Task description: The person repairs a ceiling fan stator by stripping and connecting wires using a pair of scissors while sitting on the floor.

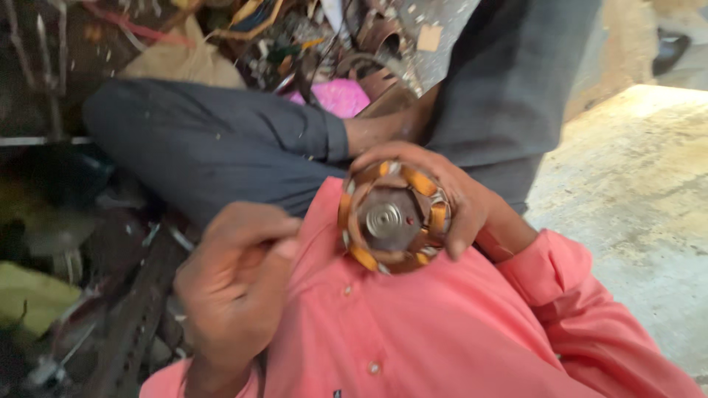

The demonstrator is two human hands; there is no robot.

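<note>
Scrap pile (243,29) crowds the far left; a dark trouser leg (214,140) blocks the middle. Bare concrete floor (634,191) lies open right.

One head-worn camera looks steeply down, close over the person's own chest and lap.

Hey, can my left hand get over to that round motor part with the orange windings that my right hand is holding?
Probably yes. The left hand hangs curled beside the round motor part, which the right hand grips around the far rim. Only the pink shirt lies between them, and the part's near face is uncovered.
</note>
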